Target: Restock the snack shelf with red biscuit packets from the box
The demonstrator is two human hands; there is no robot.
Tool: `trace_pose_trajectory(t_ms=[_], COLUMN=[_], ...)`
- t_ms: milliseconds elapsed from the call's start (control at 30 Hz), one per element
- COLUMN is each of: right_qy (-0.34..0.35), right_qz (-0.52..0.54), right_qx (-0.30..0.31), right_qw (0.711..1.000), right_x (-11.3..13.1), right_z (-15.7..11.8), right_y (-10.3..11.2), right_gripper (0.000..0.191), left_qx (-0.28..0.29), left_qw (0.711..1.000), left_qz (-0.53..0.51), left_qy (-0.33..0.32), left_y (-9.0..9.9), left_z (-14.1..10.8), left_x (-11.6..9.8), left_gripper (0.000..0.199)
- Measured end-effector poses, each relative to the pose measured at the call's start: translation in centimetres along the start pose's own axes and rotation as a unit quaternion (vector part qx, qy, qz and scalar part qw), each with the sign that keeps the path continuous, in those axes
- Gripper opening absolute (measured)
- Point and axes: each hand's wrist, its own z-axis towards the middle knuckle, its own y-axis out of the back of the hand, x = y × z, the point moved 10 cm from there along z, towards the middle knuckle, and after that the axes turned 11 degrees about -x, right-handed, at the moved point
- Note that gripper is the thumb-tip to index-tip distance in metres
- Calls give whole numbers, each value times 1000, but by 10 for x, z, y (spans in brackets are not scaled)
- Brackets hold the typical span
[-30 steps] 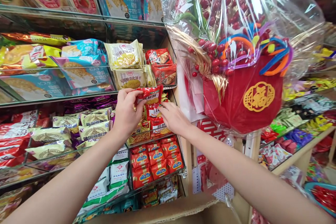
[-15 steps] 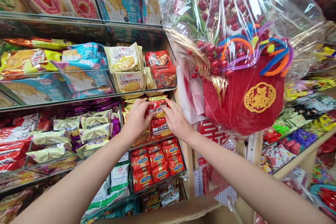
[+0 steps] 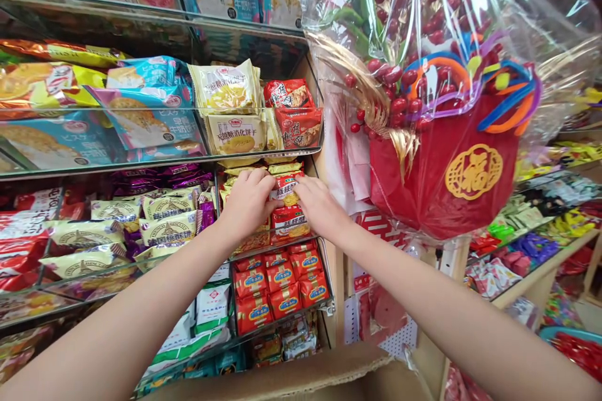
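Both my hands reach into the middle glass shelf (image 3: 263, 249) of a snack display. My left hand (image 3: 247, 200) and my right hand (image 3: 320, 205) press from either side on a red snack packet (image 3: 283, 187) that stands on a stack of like red and yellow packets (image 3: 288, 222). The fingers of both hands curl around the packet's edges. Yellow-topped packets (image 3: 282, 168) lie just behind it, under the shelf above.
Shelves hold many biscuit packs: blue ones (image 3: 145, 119), cream ones (image 3: 232, 131), red ones (image 3: 296, 125) above, orange-red packs (image 3: 277, 285) below. A cellophane-wrapped red gift basket (image 3: 442, 163) hangs at right. An open cardboard box (image 3: 301, 379) sits below my arms.
A second ago my left hand held the red packet up in front of the shelf edge. Both hands have since pushed it into the shelf onto the stack.
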Motion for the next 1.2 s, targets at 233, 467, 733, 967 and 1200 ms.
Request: trace_pose_trajectory(t_ms=[233,467,733,967,1200], right_qy=[-12,4,19,2,-14], right_qz=[-18,2,13,-12,6], right_qx=[34,48,58,27,31], right_qw=[999,999,998,1000,999], right_x=[1,4,8,28,35], right_z=[-6,-10,-12,-36,-58], right_y=[3,5,7,27,30], right_gripper=[19,21,20,35,41], left_qx=[30,56,81,67,55], left_qw=[999,997,995,996,998], left_qz=[-3,-20,-1,52,43], left_qy=[-15,-44,-51,-4,9], left_y=[-5,-5,-14,-17,-11], left_z=[9,0,-31,-34,-27], left_x=[-5,-7,-17,-19,-21], left_gripper=[22,30,50,54,60])
